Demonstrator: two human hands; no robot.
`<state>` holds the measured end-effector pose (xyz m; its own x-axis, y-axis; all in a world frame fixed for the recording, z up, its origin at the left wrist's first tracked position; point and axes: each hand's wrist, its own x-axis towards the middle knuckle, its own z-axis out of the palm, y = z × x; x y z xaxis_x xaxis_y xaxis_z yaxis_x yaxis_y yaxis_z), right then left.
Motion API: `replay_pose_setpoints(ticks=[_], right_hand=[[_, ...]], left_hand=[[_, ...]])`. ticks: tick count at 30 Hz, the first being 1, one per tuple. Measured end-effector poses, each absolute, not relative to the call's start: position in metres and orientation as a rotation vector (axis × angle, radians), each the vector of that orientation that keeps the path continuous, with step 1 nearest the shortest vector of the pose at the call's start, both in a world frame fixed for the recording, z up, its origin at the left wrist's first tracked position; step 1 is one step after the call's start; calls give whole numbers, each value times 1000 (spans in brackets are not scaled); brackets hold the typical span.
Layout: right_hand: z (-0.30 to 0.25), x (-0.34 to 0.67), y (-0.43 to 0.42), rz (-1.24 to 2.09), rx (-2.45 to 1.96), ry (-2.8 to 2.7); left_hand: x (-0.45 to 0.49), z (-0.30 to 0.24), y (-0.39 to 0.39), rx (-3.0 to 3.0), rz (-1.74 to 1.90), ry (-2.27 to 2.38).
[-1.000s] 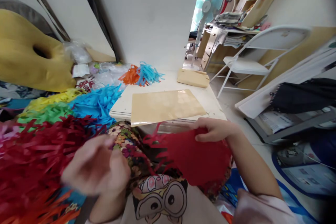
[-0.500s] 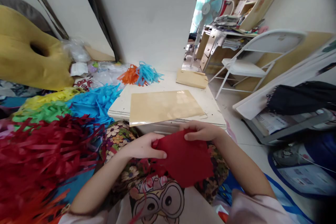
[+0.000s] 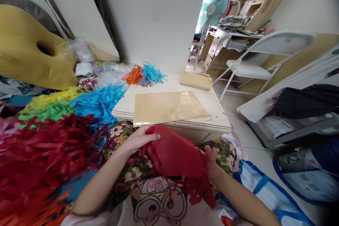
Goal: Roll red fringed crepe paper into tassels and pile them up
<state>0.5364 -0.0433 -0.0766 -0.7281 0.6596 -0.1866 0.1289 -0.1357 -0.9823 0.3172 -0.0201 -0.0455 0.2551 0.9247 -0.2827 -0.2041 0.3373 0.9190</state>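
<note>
A sheet of red fringed paper [image 3: 176,155] lies over my lap, its cut strips hanging toward me. My left hand [image 3: 139,139] grips its upper left corner, thumb on top. On the sheet's right edge sits my right hand [image 3: 210,160], fingers tucked under the paper and mostly hidden. Just beyond the hands is a low white table [image 3: 219,120] with a tan sheet [image 3: 168,107] lying flat on it.
A big heap of red fringed paper [image 3: 39,159] fills the left, with blue [image 3: 99,100], green [image 3: 49,111] and yellow piles behind it. Orange and blue strips [image 3: 144,75] and a tan block [image 3: 196,79] sit on the table's far end. A white folding chair [image 3: 254,67] stands at right.
My left hand came in from the left and took the sheet's corner. My right hand slid from the top edge down to the right side, and the sheet turned so its fringe hangs toward me.
</note>
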Motion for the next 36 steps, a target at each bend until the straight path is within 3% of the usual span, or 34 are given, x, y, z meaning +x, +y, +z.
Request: replay_pose_setpoints(ticks=[9, 17, 21, 24, 26, 29, 36], right_hand=[[-79, 531, -44, 2182, -933, -1546], [-46, 556, -10, 1869, -1176, -1705], [-18, 572, -1, 1672, -1231, -1878], [-3, 571, -1, 1650, -1216, -2007], [3, 566, -1, 1762, -1172, -1963], [9, 560, -3, 1836, -1140, -1869], [6, 563, -4, 2248, -985, -1744]], left_hand=[[314, -50, -16, 1038, 892, 1159], [252, -53, -9, 1219, 963, 1315], [217, -35, -15, 1346, 1410, 1401], [227, -19, -17, 1452, 1743, 1091], [250, -13, -15, 1572, 1621, 850], [295, -16, -6, 1590, 1087, 674], [356, -72, 11, 874, 629, 439]])
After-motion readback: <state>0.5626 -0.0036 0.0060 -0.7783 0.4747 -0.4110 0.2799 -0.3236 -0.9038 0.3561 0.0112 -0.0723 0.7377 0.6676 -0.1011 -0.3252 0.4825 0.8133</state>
